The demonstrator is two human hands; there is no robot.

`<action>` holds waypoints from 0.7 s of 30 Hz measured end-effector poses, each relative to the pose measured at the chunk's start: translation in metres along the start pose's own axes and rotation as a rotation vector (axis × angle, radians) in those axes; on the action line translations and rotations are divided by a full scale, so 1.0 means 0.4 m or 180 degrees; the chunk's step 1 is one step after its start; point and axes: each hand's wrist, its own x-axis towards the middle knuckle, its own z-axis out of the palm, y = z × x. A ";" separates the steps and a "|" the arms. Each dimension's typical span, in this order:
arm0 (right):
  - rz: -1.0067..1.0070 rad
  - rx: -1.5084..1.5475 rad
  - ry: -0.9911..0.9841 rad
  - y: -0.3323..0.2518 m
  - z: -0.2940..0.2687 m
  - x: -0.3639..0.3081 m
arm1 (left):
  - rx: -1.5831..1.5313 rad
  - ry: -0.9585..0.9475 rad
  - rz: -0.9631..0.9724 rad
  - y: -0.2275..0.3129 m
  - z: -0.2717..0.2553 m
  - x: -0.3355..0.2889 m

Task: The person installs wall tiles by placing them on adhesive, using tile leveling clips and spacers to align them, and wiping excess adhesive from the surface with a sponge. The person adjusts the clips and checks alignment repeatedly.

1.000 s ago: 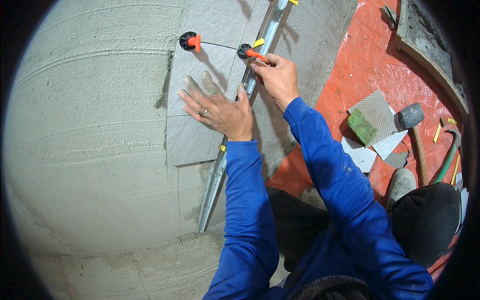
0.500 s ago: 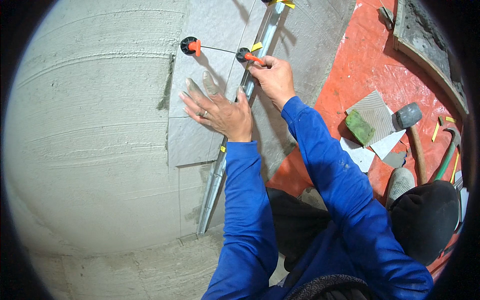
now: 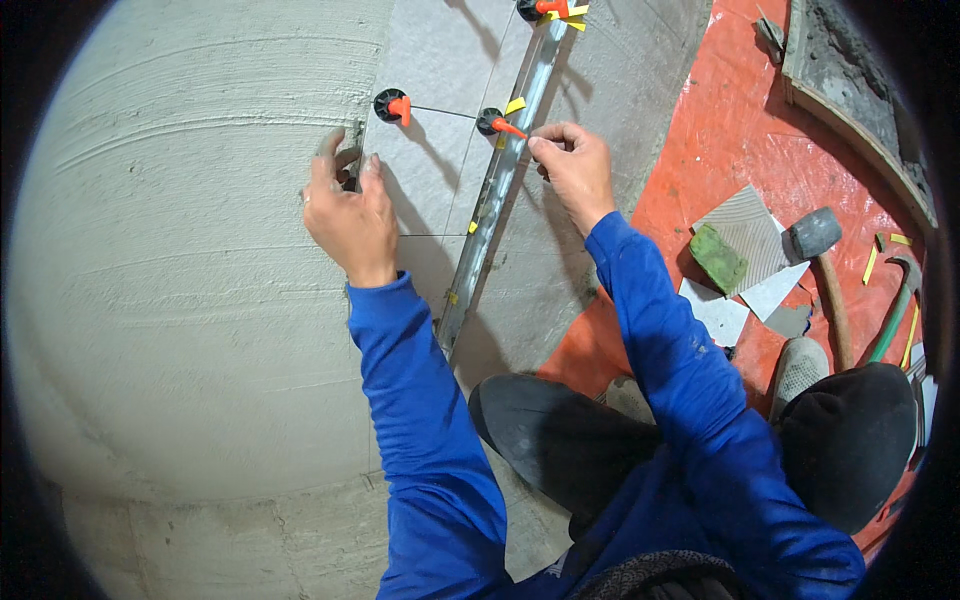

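My right hand [image 3: 572, 165] has thumb and forefinger pinched at the tip of the orange handle of a tile leveler [image 3: 490, 121], which has a black round base. That leveler sits on the seam between light grey tiles [image 3: 430, 165], beside a metal rail [image 3: 515, 150]. At the tiles' left edge is my left hand [image 3: 352, 215], its fingers bent but apart. Something dark shows between those fingers; I cannot make out what. Above it stands a second leveler [image 3: 390, 106] on a tile joint. A third leveler [image 3: 530, 8] is partly cut off at the top.
Rough grey mortar surface [image 3: 200, 220] spreads to the left. On the red sheet [image 3: 690, 150] at right lie a green sponge [image 3: 718, 256], tile pieces [image 3: 745, 230], a rubber mallet [image 3: 820, 235] and a claw hammer [image 3: 893, 310]. Yellow wedges [image 3: 515, 105] stick out along the rail.
My left hand has moved from over the tiles to their left edge, its fingers now bent. My right hand has shifted slightly right and down, to the tip of the orange handle.
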 end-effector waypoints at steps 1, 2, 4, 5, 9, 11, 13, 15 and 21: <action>0.0028 0.0015 -0.0015 0.000 0.000 -0.005 | -0.0072 -0.0198 -0.0197 -0.002 -0.002 0.015; 0.0111 -0.0029 -0.0019 0.000 -0.002 -0.010 | 0.0030 -0.0040 0.0113 -0.003 0.000 0.027; 0.0128 0.0017 -0.0029 -0.001 -0.008 -0.018 | -0.0230 -0.0043 -0.0021 -0.001 -0.002 0.037; 0.0167 0.0005 -0.0030 -0.002 -0.013 -0.021 | -0.0350 -0.0061 -0.0129 -0.001 -0.003 0.039; -0.0028 0.0038 0.0005 -0.003 -0.029 -0.028 | -0.0183 -0.0104 -0.0137 0.006 -0.012 0.053; -0.0110 -0.0040 0.0067 -0.002 -0.034 -0.029 | -0.0072 -0.0161 -0.0149 0.014 -0.018 0.059; -0.0068 -0.0072 0.0089 -0.001 -0.040 -0.030 | -0.0171 -0.0160 -0.0149 0.026 -0.028 0.060; 0.0075 -0.0189 0.0127 -0.001 -0.048 -0.029 | -0.0263 -0.0156 -0.0253 0.039 -0.041 0.057; -0.0082 -0.0154 0.0175 -0.012 -0.070 -0.028 | -0.0344 -0.0192 -0.0005 0.061 -0.064 0.044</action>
